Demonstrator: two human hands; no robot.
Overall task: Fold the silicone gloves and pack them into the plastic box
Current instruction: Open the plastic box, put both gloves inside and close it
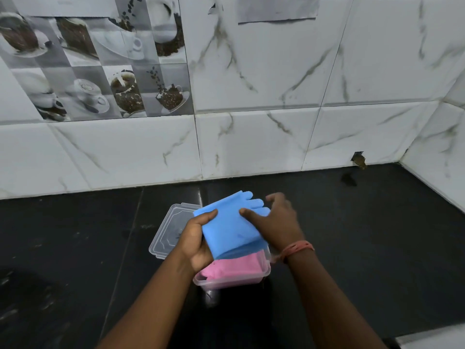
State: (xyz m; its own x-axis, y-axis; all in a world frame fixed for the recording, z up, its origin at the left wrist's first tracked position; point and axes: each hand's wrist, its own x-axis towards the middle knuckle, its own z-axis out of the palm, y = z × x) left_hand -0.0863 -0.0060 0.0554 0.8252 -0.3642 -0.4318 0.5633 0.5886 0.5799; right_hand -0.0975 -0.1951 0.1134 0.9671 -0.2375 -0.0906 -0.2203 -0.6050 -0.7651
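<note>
plastic box point(231, 282): pink glove point(234, 269) inside | both hands: folded blue glove point(230, 227) above

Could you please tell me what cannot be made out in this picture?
1. Head view: most of the plastic box is hidden by the blue glove and both hands.
2. The pink glove shows only partly under the blue one.
3. The lid's right side is behind the left hand.

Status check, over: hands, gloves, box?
Left hand grips folded blue glove; right hand presses it. Pink glove already in plastic box. Lid off, behind.
</note>
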